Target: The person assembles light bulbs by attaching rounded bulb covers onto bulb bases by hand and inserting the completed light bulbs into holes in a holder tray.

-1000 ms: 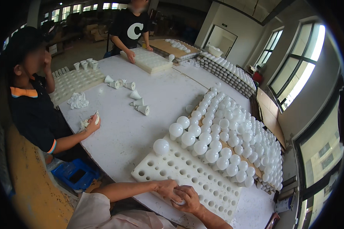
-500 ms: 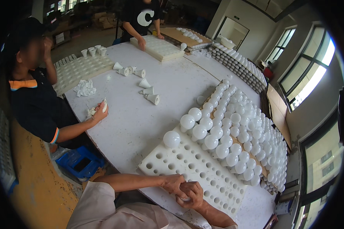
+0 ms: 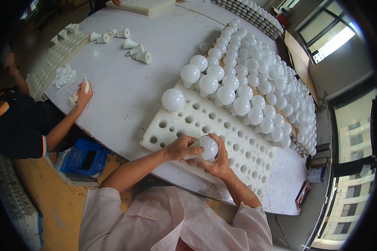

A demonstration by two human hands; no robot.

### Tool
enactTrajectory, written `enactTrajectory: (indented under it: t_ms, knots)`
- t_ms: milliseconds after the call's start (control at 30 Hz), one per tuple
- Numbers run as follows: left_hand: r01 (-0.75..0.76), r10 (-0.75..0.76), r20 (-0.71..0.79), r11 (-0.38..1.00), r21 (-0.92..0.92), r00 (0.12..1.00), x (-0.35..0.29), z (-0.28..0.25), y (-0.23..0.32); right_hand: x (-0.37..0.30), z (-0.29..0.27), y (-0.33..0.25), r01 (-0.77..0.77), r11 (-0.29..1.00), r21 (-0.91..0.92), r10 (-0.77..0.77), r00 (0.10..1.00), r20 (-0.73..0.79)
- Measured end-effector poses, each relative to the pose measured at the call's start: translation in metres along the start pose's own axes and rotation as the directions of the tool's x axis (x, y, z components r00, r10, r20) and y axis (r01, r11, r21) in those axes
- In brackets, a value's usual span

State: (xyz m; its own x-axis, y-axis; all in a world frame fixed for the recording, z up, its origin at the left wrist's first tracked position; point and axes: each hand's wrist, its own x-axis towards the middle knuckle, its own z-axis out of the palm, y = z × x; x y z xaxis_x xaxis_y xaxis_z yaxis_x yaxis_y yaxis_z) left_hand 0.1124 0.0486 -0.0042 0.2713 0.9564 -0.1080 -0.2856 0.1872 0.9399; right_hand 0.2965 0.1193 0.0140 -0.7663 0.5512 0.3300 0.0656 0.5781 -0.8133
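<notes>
A white globe bulb is gripped between my two hands above the front part of a white foam tray with rows of round holes. My left hand holds it from the left, its thumb lying across the globe. Around the right side and underneath curls my right hand. The lower end of the bulb is hidden by my fingers. One more globe bulb stands at the tray's far left corner, and several others fill its far edge.
Beyond the tray spreads a dense mass of white bulbs. Several white bulb bases lie on the white table. At the left, a co-worker's hand holds white cloth near a crumpled cloth. A blue crate stands below.
My hands have come apart somewhat from a tight clasp, and the globe now shows between them. The view has tilted down. The co-worker at the left still holds the cloth.
</notes>
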Motion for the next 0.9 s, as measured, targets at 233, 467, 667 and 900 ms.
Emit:
enactTrajectory:
  t_ms: [233,467,667,900]
  knots:
    - [-0.043,0.042,-0.011,0.997,-0.056,0.999,-0.001,-0.002,-0.009,-0.002,-0.001,0.010,-0.231,0.959,0.165,0.228,0.973,0.039]
    - [-0.073,0.073,-0.002,0.996,-0.048,0.997,-0.001,-0.004,-0.010,0.003,-0.008,0.020,-0.281,0.917,0.282,0.276,0.959,0.060]
    - [-0.150,0.096,-0.233,0.962,-0.226,0.968,-0.013,-0.003,-0.016,0.057,-0.029,0.006,0.013,0.999,-0.030,-0.021,0.952,-0.305]
    - [-0.346,0.323,-0.301,0.938,-0.026,0.898,-0.053,-0.005,0.002,0.098,0.003,0.006,0.054,0.953,-0.299,-0.021,0.993,0.112]
